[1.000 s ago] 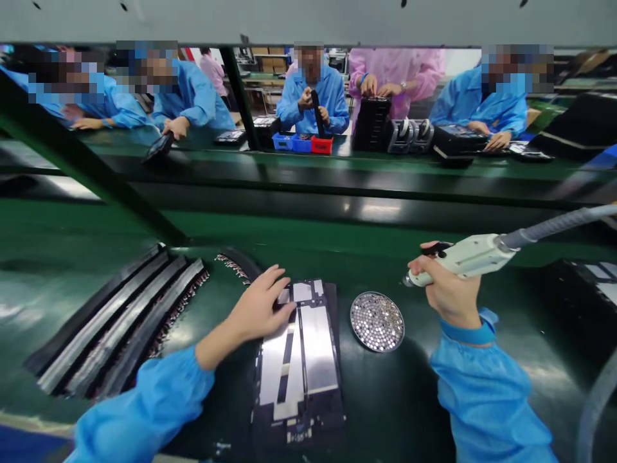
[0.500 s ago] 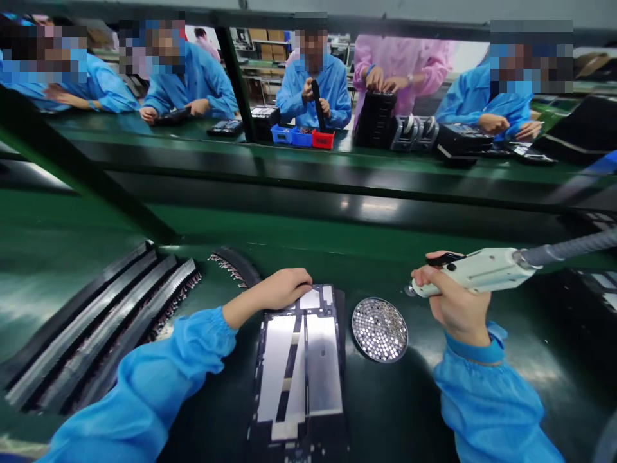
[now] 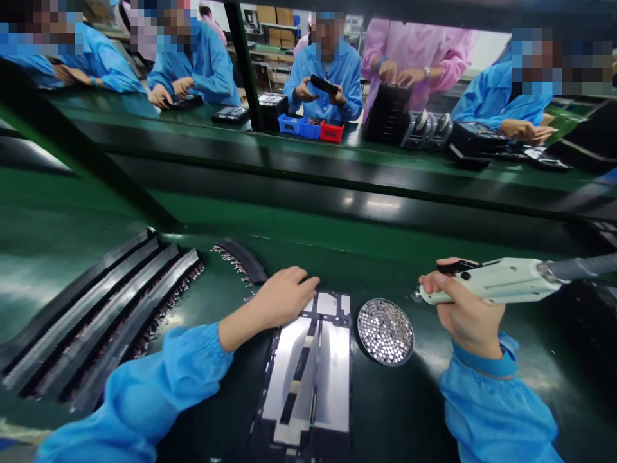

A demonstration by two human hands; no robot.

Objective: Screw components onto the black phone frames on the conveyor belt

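My left hand (image 3: pixel 284 297) rests over the top left corner of an opened tablet (image 3: pixel 332 373), its fingers curled on the edge and the thumb hidden. Large silver panels and a slanting dark strip show inside the tablet. In my right hand (image 3: pixel 472 315) is a pale electric screwdriver (image 3: pixel 506 281), its tip pointing left and raised above the bench. Between the tablet and my right hand stands a round dish (image 3: pixel 385 331) of small shiny metal pieces, probably screws.
Curved rows of stacked black and silver parts with thin leads (image 3: pixel 139 321) lie at the left. A shorter row (image 3: pixel 243 258) is behind my left hand. A slanted post (image 3: pixel 110 167) crosses the left. Co-workers sit behind the far bench, with blue and red bins (image 3: pixel 331 132).
The tablet has shifted right, closer to the dish, with my left hand on it. My right hand still holds the screwdriver up. The view has tilted slightly.
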